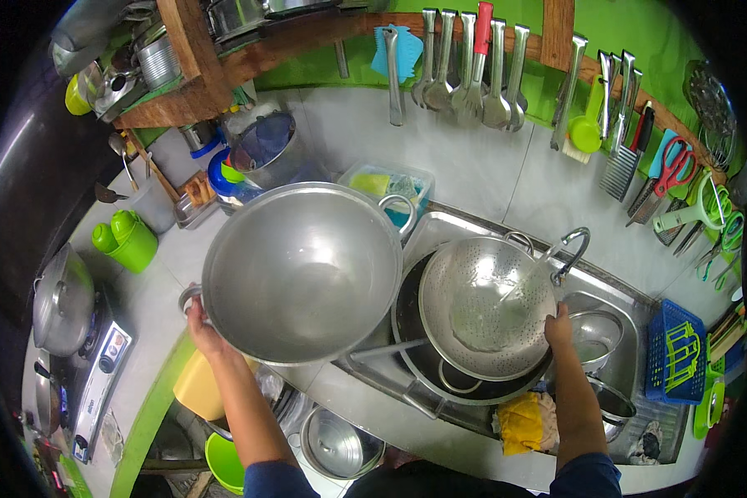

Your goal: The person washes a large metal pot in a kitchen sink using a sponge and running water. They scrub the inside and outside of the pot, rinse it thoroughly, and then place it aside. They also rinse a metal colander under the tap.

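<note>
A large aluminium wok (305,280) with two loop handles is tilted so that its inside faces me, left of the sink. My left hand (206,330) grips it by the left loop handle. Water runs from the chrome faucet (576,239) into a perforated steel colander (467,299), which rests over a dark, wide pan (404,311) on the sink's left side. My right hand (559,330) holds the colander's right edge, with part of the fingers hidden.
The steel sink basin (625,342) on the right holds a strainer (594,336) and pots. A yellow cloth (520,423) hangs at its front edge. A blue basket (675,355) stands right, a gas stove (103,389) left. Several utensils (470,81) hang along the wall.
</note>
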Demonstrator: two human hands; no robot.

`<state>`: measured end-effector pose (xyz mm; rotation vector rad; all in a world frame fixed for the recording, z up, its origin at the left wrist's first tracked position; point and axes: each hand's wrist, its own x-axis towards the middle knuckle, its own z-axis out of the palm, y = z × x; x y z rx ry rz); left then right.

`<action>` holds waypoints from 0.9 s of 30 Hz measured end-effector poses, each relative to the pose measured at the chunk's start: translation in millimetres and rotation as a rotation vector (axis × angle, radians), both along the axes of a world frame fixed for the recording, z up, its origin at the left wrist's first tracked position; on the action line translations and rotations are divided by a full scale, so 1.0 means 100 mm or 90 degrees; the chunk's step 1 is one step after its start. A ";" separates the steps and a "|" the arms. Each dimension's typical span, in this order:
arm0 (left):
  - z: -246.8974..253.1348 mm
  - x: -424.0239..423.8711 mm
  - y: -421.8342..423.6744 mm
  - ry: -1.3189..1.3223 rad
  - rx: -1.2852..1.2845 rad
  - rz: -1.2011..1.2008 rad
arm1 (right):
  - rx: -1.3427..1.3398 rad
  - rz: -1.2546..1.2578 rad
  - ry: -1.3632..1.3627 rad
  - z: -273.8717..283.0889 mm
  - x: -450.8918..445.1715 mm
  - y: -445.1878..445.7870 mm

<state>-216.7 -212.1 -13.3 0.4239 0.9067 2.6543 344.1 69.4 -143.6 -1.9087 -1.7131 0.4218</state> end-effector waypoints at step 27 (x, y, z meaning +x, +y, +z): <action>0.70 -0.71 -0.68 -0.202 0.008 0.769 | 0.030 0.015 -0.013 -0.15 0.15 -0.01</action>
